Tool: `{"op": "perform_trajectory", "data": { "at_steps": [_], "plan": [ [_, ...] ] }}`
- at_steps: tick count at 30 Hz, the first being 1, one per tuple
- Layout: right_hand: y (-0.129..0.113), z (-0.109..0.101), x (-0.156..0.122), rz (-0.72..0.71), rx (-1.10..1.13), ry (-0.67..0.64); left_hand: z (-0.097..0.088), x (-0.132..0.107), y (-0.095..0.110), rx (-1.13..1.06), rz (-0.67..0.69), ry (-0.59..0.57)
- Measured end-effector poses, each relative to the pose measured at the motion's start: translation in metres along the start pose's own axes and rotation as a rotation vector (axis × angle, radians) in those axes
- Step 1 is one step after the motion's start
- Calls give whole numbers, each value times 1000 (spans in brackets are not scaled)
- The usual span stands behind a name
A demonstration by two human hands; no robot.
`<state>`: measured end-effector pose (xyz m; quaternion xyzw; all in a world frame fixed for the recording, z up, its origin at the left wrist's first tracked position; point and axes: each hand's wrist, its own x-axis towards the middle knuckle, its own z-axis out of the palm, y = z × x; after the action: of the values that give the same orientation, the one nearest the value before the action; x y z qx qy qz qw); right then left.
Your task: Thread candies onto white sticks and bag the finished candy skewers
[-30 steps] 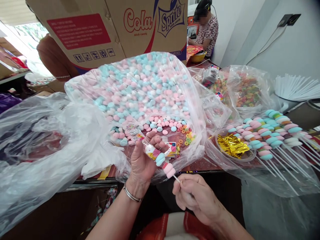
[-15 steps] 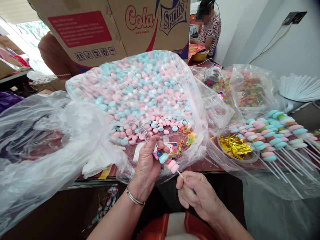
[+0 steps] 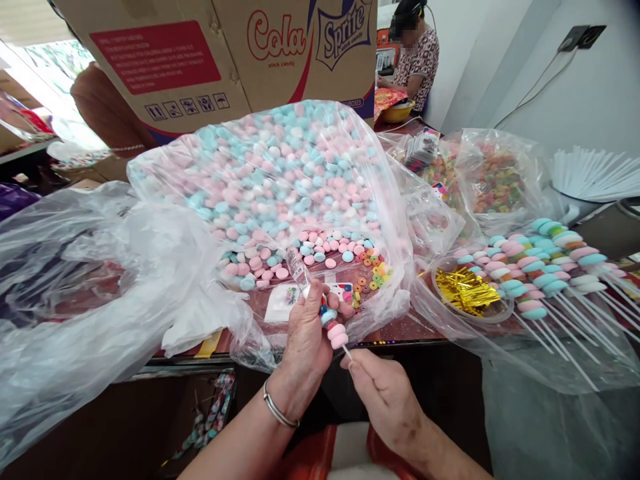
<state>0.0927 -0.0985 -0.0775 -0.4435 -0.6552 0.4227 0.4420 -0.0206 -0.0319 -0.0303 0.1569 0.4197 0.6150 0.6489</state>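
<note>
Okay, lower middle of the frame: left hand (image 3: 306, 333) curled around the candy skewer (image 3: 337, 336), right hand (image 3: 386, 392) pinching its white stick (image 3: 347, 351).

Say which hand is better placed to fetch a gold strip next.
Probably the right hand: it is nearer the gold strips and pinches the bare stick, while the left hand holds the candies.
</note>
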Motion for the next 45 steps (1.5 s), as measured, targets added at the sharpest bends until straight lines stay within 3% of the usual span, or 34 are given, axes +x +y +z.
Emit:
{"op": "perform_trajectory", "data": {
  "at_steps": [3,6,11,15,17,22,27,33,36,41,45],
  "plan": [
    [-1,1,1,318,614,-2,-2,-6,0,5,-45,-86],
    [-2,-2,6,426,977,-3,-6,-3,9,19,-53,-191],
    [-4,-8,8,481,1136,-84,-10,18,32,-82,106,-192],
    [-2,-8,6,515,1194,-156,-3,27,38,-135,82,-99],
    [-1,-6,5,513,1187,-130,0,27,37,-133,61,-77],
    [-1,0,5,438,1021,48,1,25,29,-93,57,45],
    [3,8,1,408,923,138,0,22,23,-98,60,104],
    [17,7,-7,273,277,140,0,22,23,-69,48,138],
    [17,4,-7,136,-29,146,0,21,21,-50,69,144],
    [11,7,-3,-40,-239,150,2,14,14,-24,113,118],
    [9,9,0,-420,-539,226,4,9,9,43,34,75]
  ]
}}
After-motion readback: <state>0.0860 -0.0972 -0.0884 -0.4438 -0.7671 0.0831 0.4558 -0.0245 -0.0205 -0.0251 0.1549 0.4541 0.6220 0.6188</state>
